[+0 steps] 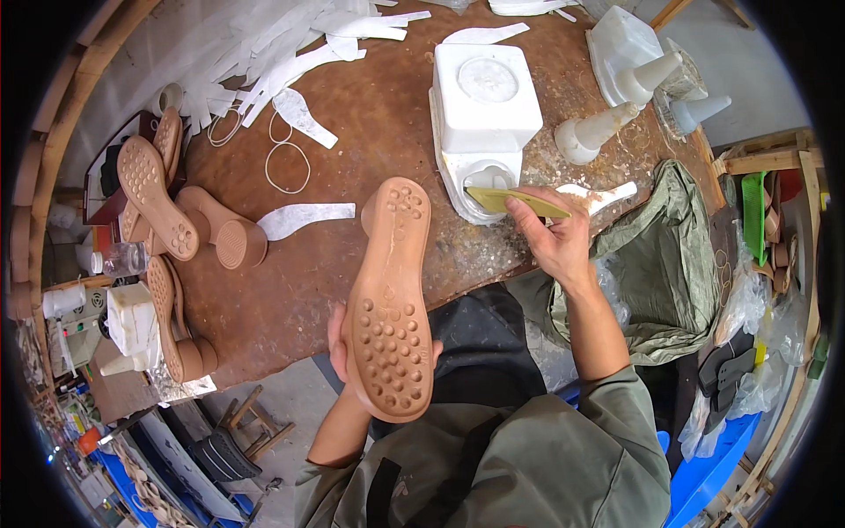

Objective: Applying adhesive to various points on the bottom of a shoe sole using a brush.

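My left hand (336, 341) is closed round a tan shoe sole (387, 326), its studded face turned up; most of the fingers are hidden behind it. In my right hand (559, 238) is a flat yellow-green spreader (519, 201), pinched between thumb and fingers. The spreader's far end lies over the round mouth of a white plastic glue container (488, 97), which stands on the brown worktable (378, 114). Left of the held sole lies a white paper-like strip (304, 218).
More tan soles (158, 194) are piled at the table's left side. White strips (290, 53) heap at the back left, near rubber bands (289, 167). White cone-shaped nozzles (598, 132) stand at the back right. A crumpled green cloth (656, 273) hangs by the right edge.
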{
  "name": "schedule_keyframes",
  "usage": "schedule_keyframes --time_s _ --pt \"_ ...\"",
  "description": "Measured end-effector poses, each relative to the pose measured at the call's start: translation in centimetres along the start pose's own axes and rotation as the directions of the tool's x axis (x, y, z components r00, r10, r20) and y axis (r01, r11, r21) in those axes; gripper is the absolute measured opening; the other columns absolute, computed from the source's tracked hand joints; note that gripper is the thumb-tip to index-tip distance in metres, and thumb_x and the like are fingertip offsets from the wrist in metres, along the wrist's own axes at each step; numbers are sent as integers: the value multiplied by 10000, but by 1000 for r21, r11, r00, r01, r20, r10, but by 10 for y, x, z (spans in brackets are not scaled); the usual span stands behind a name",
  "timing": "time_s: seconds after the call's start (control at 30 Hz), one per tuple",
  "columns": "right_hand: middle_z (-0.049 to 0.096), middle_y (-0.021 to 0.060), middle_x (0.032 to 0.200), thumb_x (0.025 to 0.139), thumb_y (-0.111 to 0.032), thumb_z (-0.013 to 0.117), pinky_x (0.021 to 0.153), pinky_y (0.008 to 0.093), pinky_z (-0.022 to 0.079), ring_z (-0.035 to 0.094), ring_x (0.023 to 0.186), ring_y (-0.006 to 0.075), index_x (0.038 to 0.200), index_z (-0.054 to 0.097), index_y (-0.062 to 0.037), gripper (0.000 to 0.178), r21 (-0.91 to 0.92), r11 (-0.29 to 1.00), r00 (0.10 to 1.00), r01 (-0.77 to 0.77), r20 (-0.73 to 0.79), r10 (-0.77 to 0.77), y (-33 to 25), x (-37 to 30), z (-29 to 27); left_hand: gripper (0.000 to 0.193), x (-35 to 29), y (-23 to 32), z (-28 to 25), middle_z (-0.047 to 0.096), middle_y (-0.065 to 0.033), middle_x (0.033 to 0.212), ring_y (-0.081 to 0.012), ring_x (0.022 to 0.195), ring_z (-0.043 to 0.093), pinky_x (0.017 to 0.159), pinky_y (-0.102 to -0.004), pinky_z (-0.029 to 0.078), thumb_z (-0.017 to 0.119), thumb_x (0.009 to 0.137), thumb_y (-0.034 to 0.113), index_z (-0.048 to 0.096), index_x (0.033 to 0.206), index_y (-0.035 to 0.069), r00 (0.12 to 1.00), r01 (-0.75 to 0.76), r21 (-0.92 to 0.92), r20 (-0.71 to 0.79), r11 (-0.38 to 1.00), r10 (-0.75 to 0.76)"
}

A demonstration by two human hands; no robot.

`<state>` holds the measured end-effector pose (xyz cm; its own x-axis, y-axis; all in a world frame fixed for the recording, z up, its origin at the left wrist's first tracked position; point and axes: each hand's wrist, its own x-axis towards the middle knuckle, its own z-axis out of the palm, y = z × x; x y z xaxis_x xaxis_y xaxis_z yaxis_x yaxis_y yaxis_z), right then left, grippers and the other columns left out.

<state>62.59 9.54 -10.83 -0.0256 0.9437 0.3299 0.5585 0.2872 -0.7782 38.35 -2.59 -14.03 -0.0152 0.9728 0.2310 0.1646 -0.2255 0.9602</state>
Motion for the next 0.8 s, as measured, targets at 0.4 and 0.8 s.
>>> schedule_keyframes --time_s 0.4,0.8 --pt "622 40 615 864 -108 656 414 203 376 531 455 73 850 666 35 144 450 674 808 -586 264 527 -32 5 -27 936 -9 7 -3 368 -138 1398 -261 1275 404 1077 -424 295 641 748 471 118 1428 98 997 13 -117 74 993 -4" --pt "658 102 728 861 -26 645 456 189 448 582 538 82 946 643 72 129 680 733 995 -26 -50 82 -134 -13 -26 857 -34 50 -18 395 -137 1380 -254 1256 423 1064 -420 317 590 772 495 176 1410 98 917 204 -641 389 739 84"
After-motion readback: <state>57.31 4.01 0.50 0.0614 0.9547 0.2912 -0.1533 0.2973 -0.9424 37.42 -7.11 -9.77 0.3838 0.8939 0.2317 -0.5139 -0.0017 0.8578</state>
